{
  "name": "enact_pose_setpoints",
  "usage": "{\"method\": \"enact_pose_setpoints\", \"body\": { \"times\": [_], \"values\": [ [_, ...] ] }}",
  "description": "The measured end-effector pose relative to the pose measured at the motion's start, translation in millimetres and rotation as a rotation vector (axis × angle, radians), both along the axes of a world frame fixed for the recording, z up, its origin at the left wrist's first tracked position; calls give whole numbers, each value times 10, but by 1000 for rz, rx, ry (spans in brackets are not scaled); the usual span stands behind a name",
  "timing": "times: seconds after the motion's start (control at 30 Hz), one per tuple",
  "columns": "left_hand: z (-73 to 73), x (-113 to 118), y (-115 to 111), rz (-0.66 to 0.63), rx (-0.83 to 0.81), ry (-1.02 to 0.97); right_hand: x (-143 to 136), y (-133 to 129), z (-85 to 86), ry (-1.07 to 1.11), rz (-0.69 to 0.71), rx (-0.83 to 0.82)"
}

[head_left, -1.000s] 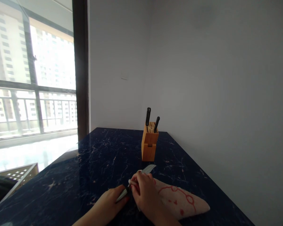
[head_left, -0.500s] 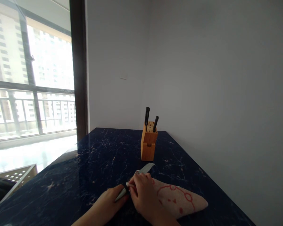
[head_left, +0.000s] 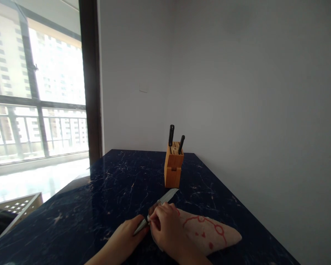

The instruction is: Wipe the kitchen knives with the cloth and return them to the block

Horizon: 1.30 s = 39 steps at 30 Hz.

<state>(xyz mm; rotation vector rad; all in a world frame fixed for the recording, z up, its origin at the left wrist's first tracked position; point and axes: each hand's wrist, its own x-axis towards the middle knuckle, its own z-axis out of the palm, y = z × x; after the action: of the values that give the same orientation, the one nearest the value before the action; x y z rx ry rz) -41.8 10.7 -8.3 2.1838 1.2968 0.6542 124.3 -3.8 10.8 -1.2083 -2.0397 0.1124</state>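
Note:
A kitchen knife [head_left: 170, 195] points away and to the right, its pale blade tip just in front of the knife block. My left hand [head_left: 127, 232] is closed around its handle, part of which shows between the fingers. Bunched in my right hand [head_left: 167, 226] is a whitish cloth [head_left: 205, 232] with red line patterns, pressed around the blade close to the handle. The cloth's loose end lies on the table to the right. My right fingers cover the middle of the knife.
A wooden knife block [head_left: 173, 173] with black-handled knives stands beyond my hands on the dark blue marbled table [head_left: 127, 176]. Grey walls [head_left: 237, 92] border the table behind and right. At lower left is a perforated light-coloured item [head_left: 22, 206], near the window side.
The blade lies at a slightly different angle, its tip a little further left and up. My right fingers and the cloth have shifted slightly along the knife; my left hand stays on the handle.

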Motion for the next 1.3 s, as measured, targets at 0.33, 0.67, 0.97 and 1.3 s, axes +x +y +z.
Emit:
{"method": "enact_pose_setpoints", "body": {
  "times": [0.33, 0.67, 0.97, 1.3],
  "values": [
    [69, 22, -42, -70, 14, -22, -54, -20, 35, 31, -41, -12],
    [57, 12, -33, -73, 9, -32, -50, -41, -15, -11, -32, 23],
    [72, -9, -29, -35, -11, 7, 84, 94, 13, 23, -181, 29],
    [99, 5, -65, -40, 21, 67, 74, 73, -9, 25, -14, 34]
  ]
}}
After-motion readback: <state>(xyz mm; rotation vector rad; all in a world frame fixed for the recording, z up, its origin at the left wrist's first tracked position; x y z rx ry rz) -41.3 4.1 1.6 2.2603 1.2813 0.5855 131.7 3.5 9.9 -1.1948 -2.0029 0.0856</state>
